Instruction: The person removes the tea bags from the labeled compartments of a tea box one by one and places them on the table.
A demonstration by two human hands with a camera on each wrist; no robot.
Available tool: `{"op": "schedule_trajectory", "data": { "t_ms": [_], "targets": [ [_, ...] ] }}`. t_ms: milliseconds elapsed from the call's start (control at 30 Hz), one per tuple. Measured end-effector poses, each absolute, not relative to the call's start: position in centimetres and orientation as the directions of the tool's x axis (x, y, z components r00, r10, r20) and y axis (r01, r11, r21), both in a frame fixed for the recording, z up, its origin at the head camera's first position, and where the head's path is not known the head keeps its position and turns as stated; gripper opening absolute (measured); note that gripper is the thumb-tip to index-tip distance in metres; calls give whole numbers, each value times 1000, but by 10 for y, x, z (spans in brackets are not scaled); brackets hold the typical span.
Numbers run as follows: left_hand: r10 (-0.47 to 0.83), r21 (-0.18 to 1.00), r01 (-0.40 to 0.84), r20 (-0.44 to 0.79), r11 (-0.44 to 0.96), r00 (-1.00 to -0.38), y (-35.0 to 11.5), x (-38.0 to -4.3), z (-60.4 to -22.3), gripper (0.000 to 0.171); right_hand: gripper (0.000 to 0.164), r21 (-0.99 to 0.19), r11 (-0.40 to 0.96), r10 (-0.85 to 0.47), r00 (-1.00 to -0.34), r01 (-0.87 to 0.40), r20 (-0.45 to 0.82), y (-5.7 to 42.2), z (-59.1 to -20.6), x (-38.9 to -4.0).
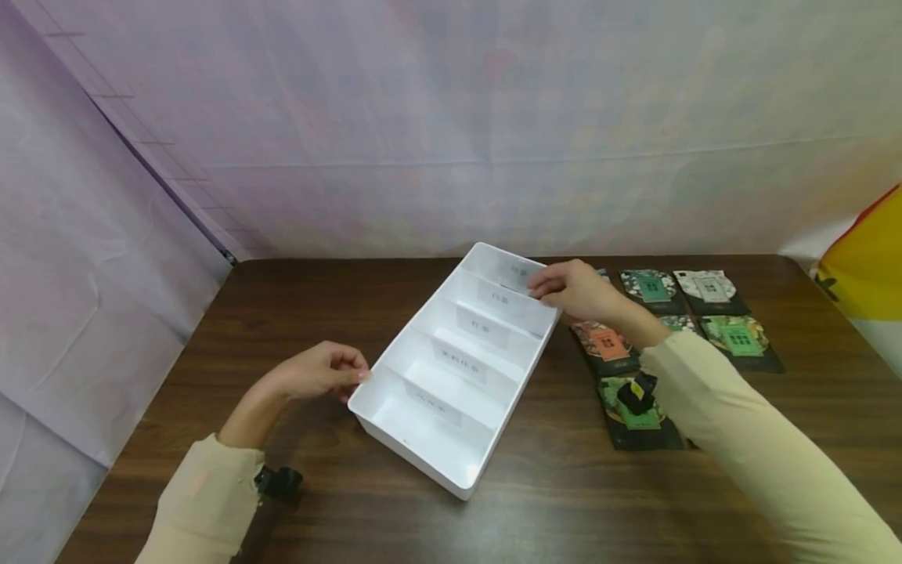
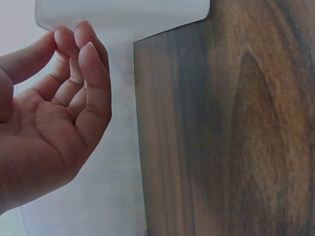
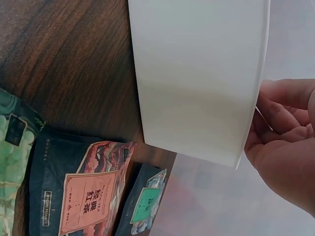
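A white divider tray [image 1: 440, 439] sits at a slant on the table, its several compartments bare inside and a printed label on each divider. My left hand [image 1: 322, 371] pinches the rim near the tray's near left corner; in the left wrist view the hand [image 2: 64, 98] has thumb and fingertips together at the tray's edge [image 2: 123, 14]. At the far right corner, my right hand [image 1: 581, 294] grips the rim with fingers over the inside. The right wrist view shows the tray's outer side wall [image 3: 197, 88] and the right hand's curled fingers [image 3: 280, 118] at its rim.
Right of the tray lie several dark tea pouches, among them one with an orange label [image 1: 607, 345], one with a green label [image 1: 640, 415] and one with a white label [image 1: 708, 288]. Behind the wooden table [image 1: 282, 305] hangs a pale curtain [image 1: 423, 141]. A yellow cloth [image 1: 867, 266] hangs at far right.
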State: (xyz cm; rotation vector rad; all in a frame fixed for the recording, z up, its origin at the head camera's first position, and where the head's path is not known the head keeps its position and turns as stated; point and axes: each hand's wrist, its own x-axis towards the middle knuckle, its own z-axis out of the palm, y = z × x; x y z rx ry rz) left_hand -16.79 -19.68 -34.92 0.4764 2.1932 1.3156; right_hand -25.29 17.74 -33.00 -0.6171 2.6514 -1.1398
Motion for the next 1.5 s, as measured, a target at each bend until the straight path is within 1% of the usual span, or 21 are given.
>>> {"op": "schedule_trajectory", "data": {
  "t_ms": [267, 800, 1100, 1333, 1500],
  "targets": [
    [549, 889, 23, -262, 458, -794, -197, -168, -349, 16, 25, -769, 589, -418, -908, -249, -26, 180, -332, -254],
    [543, 893, 9, -266, 450, -797, -196, -165, -350, 15, 17, -756, 593, -378, -925, -278, 44, 182, -331, -254],
    [537, 890, 9, -267, 456, -800, -194, -166, -350, 15, 19, -753, 597, -343, -937, -276, 70, 186, -316, -252],
    [543, 893, 14, -261, 450, -798, -194, -166, -351, 15, 18, -751, 606, -292, -952, -261, 95, 189, -297, -251],
    [548, 896, 14, -260, 444, -795, -194, -166, -352, 15, 18, -748, 611, -283, -954, -260, 100, 193, -283, -249]
  ]
}}
